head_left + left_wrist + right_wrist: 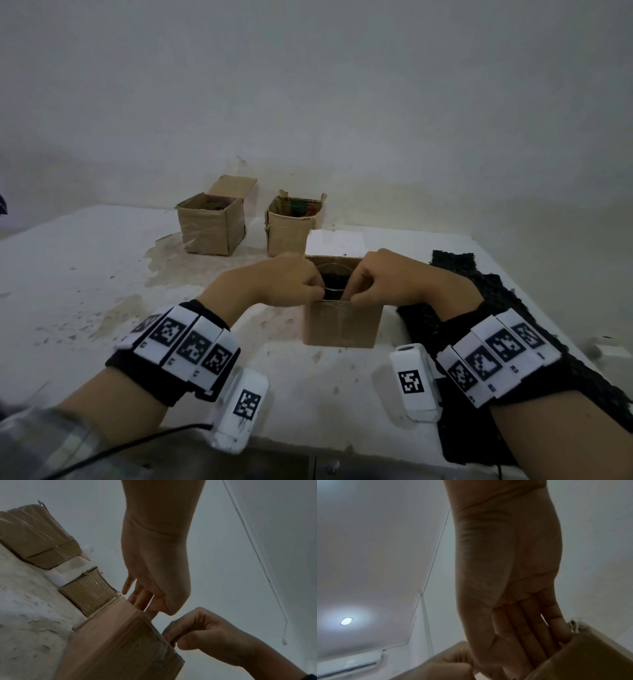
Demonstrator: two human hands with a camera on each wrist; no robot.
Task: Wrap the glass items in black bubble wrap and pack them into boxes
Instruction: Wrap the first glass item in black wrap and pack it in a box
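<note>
hands: left hand (284, 279) and right hand (387, 279) both at the rim of the near box (342, 323), fingers curled; each seems to pinch something at the near rim, tape or wrap edge, cannot tell which.
glass: a clear round rim (337, 274) shows inside the near box, dark wrap around or under it.
step: packing, i'd say, item seated and being tucked in.
next: likely tuck the wrap down, ease the fingers out without tipping the box.
wrap: spare black bubble wrap (486, 308) lies on the table (85, 274) just right of the box.
far: two more boxes, left box (210, 224) and right box (293, 224), open by the wall.
</note>
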